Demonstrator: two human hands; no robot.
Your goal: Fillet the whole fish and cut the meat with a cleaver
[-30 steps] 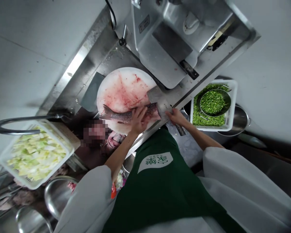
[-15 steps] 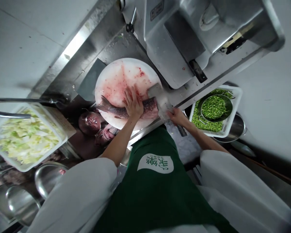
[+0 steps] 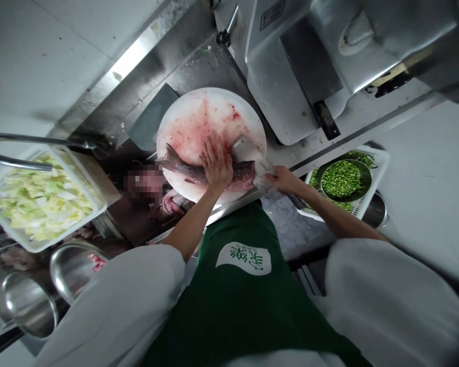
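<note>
A dark, scaly fish (image 3: 191,172) without a head lies on the round white chopping board (image 3: 195,114), its tail to the left and its cut end to the right. My left hand (image 3: 218,163) rests flat on the fish's middle, fingers stretched out over its back towards the board. My right hand (image 3: 285,179) is closed round a cleaver (image 3: 254,155), with part of the handle hidden. The broad blade is by the fish's cut end; whether it touches the flesh I cannot tell. Blood smears colour the board.
Left of the board are a grey slab (image 3: 153,117), fish pieces (image 3: 172,203), a tap (image 3: 19,137) and a white basket of chopped cabbage (image 3: 46,199). At the right are a metal machine (image 3: 268,97) with another cleaver (image 3: 309,61) on it, and a pot of chopped greens (image 3: 340,178).
The whole view has shifted a little. Relative to the board, the cleaver blade has moved slightly left along the fish's cut end. My left hand stays on the fish.
</note>
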